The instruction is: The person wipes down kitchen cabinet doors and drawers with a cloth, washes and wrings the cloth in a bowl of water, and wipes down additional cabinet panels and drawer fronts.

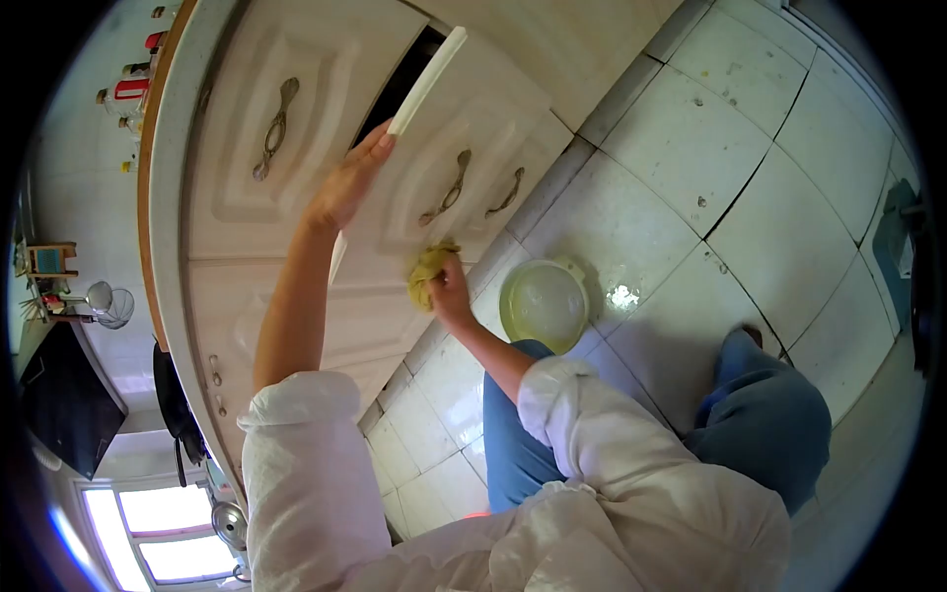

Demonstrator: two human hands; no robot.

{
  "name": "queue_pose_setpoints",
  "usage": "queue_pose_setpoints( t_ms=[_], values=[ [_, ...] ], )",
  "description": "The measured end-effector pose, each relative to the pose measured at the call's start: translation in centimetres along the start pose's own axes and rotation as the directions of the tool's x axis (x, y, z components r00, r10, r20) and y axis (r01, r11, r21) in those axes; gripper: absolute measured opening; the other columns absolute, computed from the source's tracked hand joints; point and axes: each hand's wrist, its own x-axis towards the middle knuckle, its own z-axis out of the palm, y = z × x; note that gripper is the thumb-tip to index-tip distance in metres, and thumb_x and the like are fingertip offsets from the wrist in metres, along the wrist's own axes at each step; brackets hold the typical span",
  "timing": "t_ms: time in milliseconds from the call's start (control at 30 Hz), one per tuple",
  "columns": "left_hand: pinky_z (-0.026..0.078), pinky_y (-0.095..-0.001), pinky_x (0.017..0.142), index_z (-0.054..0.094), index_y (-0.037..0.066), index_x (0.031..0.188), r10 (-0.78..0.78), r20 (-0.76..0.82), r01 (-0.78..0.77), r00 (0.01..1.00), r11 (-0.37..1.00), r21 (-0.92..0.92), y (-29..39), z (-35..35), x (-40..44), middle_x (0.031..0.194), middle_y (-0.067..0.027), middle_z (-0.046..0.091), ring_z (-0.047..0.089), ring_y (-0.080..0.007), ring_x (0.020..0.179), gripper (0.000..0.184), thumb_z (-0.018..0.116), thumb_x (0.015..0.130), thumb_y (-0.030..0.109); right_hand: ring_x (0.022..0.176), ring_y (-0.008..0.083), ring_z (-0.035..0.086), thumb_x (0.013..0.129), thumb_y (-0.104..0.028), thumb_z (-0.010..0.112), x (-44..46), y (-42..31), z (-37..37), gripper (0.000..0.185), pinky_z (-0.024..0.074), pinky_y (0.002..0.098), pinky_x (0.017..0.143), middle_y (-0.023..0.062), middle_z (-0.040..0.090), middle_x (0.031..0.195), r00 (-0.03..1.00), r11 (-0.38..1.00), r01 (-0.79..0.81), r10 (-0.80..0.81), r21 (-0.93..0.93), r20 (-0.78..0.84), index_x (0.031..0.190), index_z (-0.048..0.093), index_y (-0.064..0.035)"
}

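Note:
My left hand (353,180) grips the upper edge of a pale drawer front (426,81), which stands slightly out from the cabinet with a dark gap behind it. A crumpled yellow-green cloth (430,276) is in my right hand (451,294), pressed against the cabinet front below the metal handles. Two ornate handles, one longer (447,189) and one shorter (505,193), lie just beyond the cloth. A round pale green basin (544,306) holding cloudy liquid rests on the floor near my right forearm.
White floor tiles (651,227) with dark joints surround the basin. My bent knees are close to it. Along the left run the countertop edge (168,197), small bottles (128,91), a dark pan (173,395) and hanging utensils (99,297). A window (168,533) is at the lower left.

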Motion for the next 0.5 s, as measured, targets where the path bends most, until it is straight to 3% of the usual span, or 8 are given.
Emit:
queue_pose_setpoints(
  t_ms=[33,100,133,167,233,333,433,500],
  values=[
    [0.014,-0.0288,0.112,0.030,0.002,0.142,-0.008,-0.005,0.008,1.000,1.000,0.014,0.0,0.1,-0.1,0.145,-0.0078,0.035,0.024,-0.0162,0.136,0.057,0.045,0.098,0.034,0.099,0.0230,0.052,0.082,-0.003,0.056,0.3,-0.8,-0.9,0.030,0.0413,0.0343,0.089,0.0125,0.052,0.103,0.978,0.908,-0.207,0.196,0.363,0.066,0.110,0.046,-0.0007],
    [0.016,-0.0284,0.111,0.033,0.005,0.142,-0.022,-0.018,0.022,1.000,0.999,0.035,0.2,0.1,-0.6,0.142,-0.0071,0.039,0.027,-0.0163,0.135,0.056,0.046,0.097,0.036,0.098,0.0151,0.052,0.086,-0.007,0.056,2.6,-2.3,-3.8,0.033,0.0429,0.0291,0.085,0.0086,0.054,0.107,0.957,0.774,-0.126,0.259,0.620,-0.129,0.117,0.045,-0.0027],
    [0.017,-0.0283,0.111,0.034,0.005,0.142,-0.021,-0.015,0.021,1.000,1.000,0.002,0.3,0.5,-1.0,0.141,-0.0061,0.040,0.028,-0.0156,0.134,0.056,0.047,0.097,0.035,0.100,0.0178,0.052,0.087,-0.008,0.057,4.8,-3.9,-6.0,0.035,0.0425,0.0305,0.086,0.0106,0.053,0.111,0.949,0.786,-0.078,0.246,0.614,-0.194,0.119,0.044,-0.0024],
    [0.017,-0.0283,0.110,0.034,0.004,0.142,-0.018,-0.011,0.017,1.000,0.999,-0.036,0.4,1.0,-1.4,0.140,-0.0052,0.042,0.030,-0.0149,0.132,0.055,0.047,0.097,0.035,0.102,0.0205,0.052,0.087,-0.010,0.057,7.3,-5.6,-7.6,0.038,0.0420,0.0320,0.088,0.0126,0.052,0.114,0.937,0.801,-0.031,0.231,0.598,-0.261,0.121,0.043,-0.0021],
    [0.018,-0.0283,0.110,0.035,0.005,0.141,-0.021,-0.010,0.020,1.000,0.999,-0.030,1.0,1.8,-1.9,0.139,-0.0047,0.043,0.031,-0.0144,0.132,0.054,0.047,0.097,0.035,0.104,0.0292,0.051,0.089,-0.012,0.055,10.7,-8.0,-7.4,0.038,0.0407,0.0372,0.090,0.0183,0.048,0.115,0.900,0.990,0.102,-0.051,0.097,-0.434,0.121,0.040,0.0014],
    [0.020,-0.0283,0.110,0.037,0.005,0.140,-0.017,-0.004,0.017,1.000,1.000,-0.014,1.8,2.5,-2.2,0.137,-0.0040,0.044,0.032,-0.0138,0.131,0.053,0.047,0.097,0.035,0.106,0.0382,0.048,0.090,-0.012,0.051,10.1,-10.1,-3.9,0.037,0.0383,0.0431,0.091,0.0253,0.043,0.113,0.837,0.996,-0.041,-0.012,-0.085,-0.548,0.118,0.036,0.0070],
    [0.021,-0.0287,0.109,0.039,0.006,0.139,-0.035,0.013,0.035,0.999,0.999,-0.017,1.9,2.6,-2.6,0.135,-0.0036,0.046,0.033,-0.0136,0.130,0.052,0.047,0.097,0.035,0.103,0.0424,0.047,0.090,-0.011,0.050,9.1,-9.8,-3.1,0.035,0.0378,0.0452,0.089,0.0280,0.043,0.107,0.862,0.987,-0.136,0.077,-0.082,-0.501,0.113,0.034,0.0102],
    [0.022,-0.0289,0.109,0.039,0.007,0.139,-0.025,0.016,0.025,1.000,0.999,-0.042,2.3,3.1,-2.2,0.134,-0.0034,0.047,0.033,-0.0134,0.129,0.051,0.048,0.097,0.035,0.100,0.0428,0.048,0.089,-0.013,0.052,8.6,-10.1,-2.8,0.036,0.0384,0.0459,0.086,0.0286,0.045,0.102,0.820,0.992,0.012,-0.084,-0.129,-0.565,0.110,0.035,0.0108]
  ],
)
